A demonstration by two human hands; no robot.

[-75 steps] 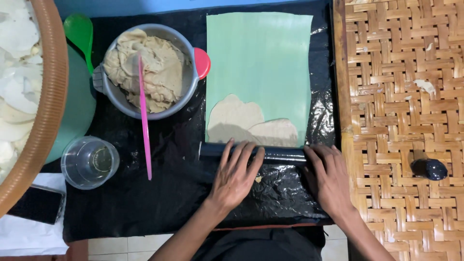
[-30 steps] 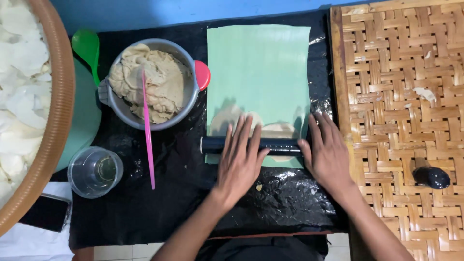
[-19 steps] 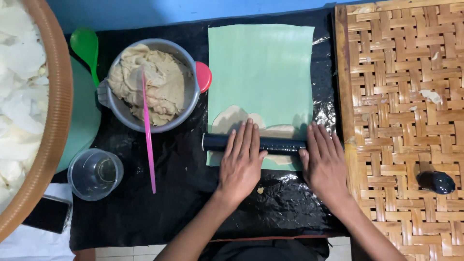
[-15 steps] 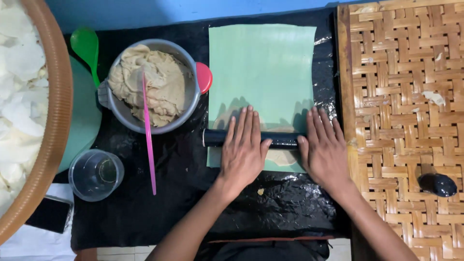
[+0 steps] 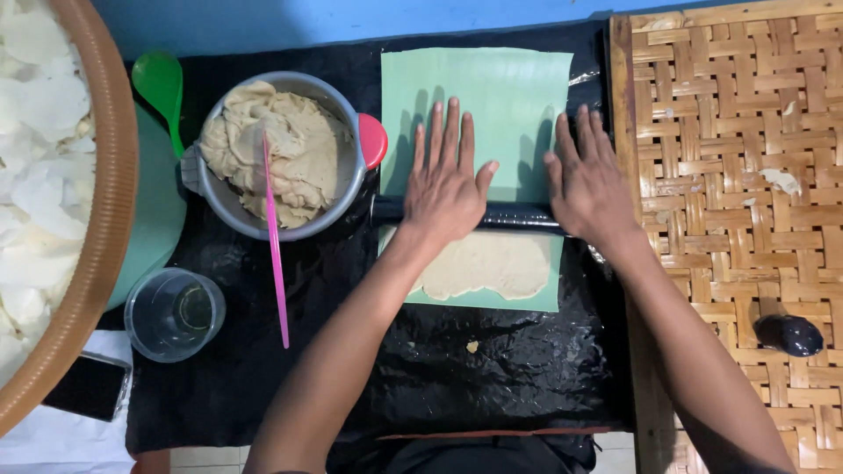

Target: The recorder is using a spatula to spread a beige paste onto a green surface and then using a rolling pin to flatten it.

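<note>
your view is evenly lit and sharp, with soft light from above. your left hand [image 5: 446, 180] and right hand [image 5: 590, 180] throw faint finger shadows up the green sheet [image 5: 492, 83]. glare streaks the wet black plastic sheet [image 5: 492, 360]. the white chips [image 5: 35, 175] at the left edge look washed out.

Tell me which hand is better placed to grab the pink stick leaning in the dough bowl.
Left, probably. The left hand lies flat on the black roller, nearer the pink stick; the right hand would have to cross over it.
</note>
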